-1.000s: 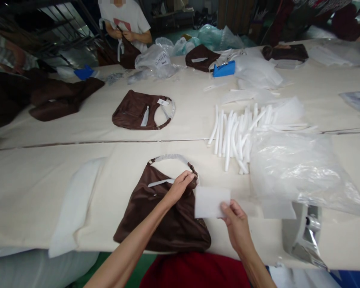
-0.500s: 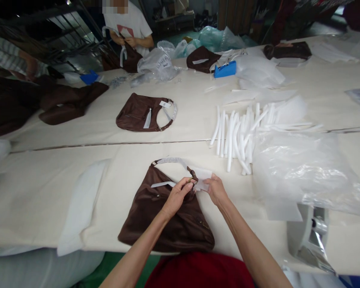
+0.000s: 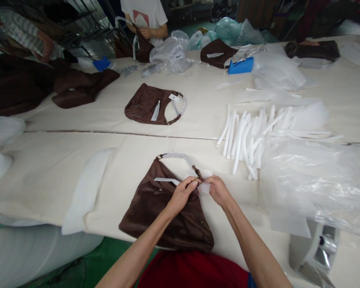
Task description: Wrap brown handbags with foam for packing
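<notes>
A brown handbag [image 3: 165, 212] lies flat on the pale table in front of me, its strap partly wrapped in white material. My left hand [image 3: 183, 195] pinches the strap end near a brass-coloured ring [image 3: 197, 178] at the bag's upper right corner. Between the fingers of my right hand [image 3: 218, 189] is a small piece of thin white wrapping sheet [image 3: 205, 187], which sits against the strap end. A white strip [image 3: 167, 180] hangs from the bag's zip pull. My fingers partly hide the strap end.
White foam sticks [image 3: 243, 136] lie in a pile to the right, beside clear plastic bags [image 3: 315, 176]. A metal tape dispenser [image 3: 313, 252] stands at the right front. Another brown handbag [image 3: 147, 105] lies farther back. Across the table a person [image 3: 147, 20] handles a bag.
The head view has shifted, so the table's things appear farther right. Both hands stay at the strap end; the white sheet now sits closer around it, with less showing.
</notes>
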`<state>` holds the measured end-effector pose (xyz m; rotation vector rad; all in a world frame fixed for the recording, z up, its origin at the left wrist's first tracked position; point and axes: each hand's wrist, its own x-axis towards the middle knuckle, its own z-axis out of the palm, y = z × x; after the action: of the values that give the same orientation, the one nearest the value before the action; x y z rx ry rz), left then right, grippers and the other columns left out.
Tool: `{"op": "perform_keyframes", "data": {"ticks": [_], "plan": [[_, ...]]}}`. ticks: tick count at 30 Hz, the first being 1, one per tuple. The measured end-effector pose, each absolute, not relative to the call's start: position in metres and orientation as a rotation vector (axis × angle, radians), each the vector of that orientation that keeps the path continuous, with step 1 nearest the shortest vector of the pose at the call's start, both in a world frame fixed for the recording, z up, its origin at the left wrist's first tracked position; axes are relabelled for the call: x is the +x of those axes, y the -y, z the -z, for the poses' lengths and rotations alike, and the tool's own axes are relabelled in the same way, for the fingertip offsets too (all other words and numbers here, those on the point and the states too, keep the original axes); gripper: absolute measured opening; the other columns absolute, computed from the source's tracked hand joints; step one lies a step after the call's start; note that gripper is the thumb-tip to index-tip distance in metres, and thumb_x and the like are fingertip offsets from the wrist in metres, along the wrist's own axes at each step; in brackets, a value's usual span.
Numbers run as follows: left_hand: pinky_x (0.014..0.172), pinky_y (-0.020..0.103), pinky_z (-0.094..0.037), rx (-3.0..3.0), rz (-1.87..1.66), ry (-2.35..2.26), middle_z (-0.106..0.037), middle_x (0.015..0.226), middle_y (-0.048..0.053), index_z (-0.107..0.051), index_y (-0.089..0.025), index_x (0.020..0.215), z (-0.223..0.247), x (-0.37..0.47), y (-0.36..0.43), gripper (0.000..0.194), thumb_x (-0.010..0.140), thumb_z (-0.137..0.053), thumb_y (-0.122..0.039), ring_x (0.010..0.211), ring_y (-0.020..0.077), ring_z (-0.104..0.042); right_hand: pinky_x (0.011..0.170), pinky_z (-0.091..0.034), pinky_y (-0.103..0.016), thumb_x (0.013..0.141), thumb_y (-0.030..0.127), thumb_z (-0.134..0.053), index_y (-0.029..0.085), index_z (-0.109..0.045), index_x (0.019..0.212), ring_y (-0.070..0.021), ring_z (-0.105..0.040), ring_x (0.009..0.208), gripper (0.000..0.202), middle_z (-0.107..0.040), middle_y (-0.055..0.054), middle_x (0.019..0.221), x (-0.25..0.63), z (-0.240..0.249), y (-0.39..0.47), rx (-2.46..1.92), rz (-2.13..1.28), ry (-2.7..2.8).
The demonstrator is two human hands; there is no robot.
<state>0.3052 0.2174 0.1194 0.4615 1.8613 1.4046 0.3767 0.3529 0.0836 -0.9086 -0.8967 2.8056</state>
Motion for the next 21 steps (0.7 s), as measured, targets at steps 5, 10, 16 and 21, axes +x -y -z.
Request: {"op": "perform_keyframes", "data": {"ticks": [5,10,16,21], "plan": [[0.078,0.030,-0.048,0.490,-1.375,-1.864,-0.067,0.081,0.001,-0.066,-0.019,0.089,-0.118,0.307,-0.219,0.039,0.084,-0.055,-0.056,0.078,0.0180,-0.059,0.052,-0.048,-0.026,0.065,0.034,-0.079,0.016,-0.071,0.076,-0.0134,-0.058,0.058,0.024,-0.069,0.000,0.068,0.378,-0.086,-0.344,-0.917,-2.831,0.781],[0.066,0.027,-0.046,0.209,-1.490,-1.753,-0.066,0.068,-0.003,-0.054,-0.021,0.093,-0.110,0.309,-0.215,0.039,0.078,-0.066,-0.055,0.064,0.0156,-0.060,0.067,-0.051,-0.025,0.058,0.021,-0.084,0.019,-0.073,0.080,-0.0136,-0.064,0.071,0.025,-0.074,0.002,0.078,0.379,-0.088,-0.346,-0.944,-2.684,0.687],[0.071,0.030,-0.048,0.007,-1.527,-1.578,-0.073,0.078,0.004,-0.056,-0.017,0.116,-0.116,0.303,-0.210,0.060,0.070,-0.079,-0.048,0.073,0.0202,-0.066,0.062,-0.049,-0.027,0.059,0.027,-0.085,0.017,-0.073,0.079,-0.0145,-0.062,0.064,0.025,-0.074,-0.001,0.074,0.380,-0.083,-0.342,-0.920,-2.663,0.837],[0.085,0.033,-0.048,0.040,-1.571,-1.582,-0.074,0.093,0.006,-0.068,-0.018,0.105,-0.118,0.303,-0.210,0.047,0.068,-0.081,-0.045,0.092,0.0250,-0.066,0.065,-0.049,-0.030,0.061,0.032,-0.084,0.017,-0.074,0.082,-0.0148,-0.061,0.061,0.028,-0.074,-0.001,0.073,0.383,-0.075,-0.333,-0.978,-2.518,0.995]]}}
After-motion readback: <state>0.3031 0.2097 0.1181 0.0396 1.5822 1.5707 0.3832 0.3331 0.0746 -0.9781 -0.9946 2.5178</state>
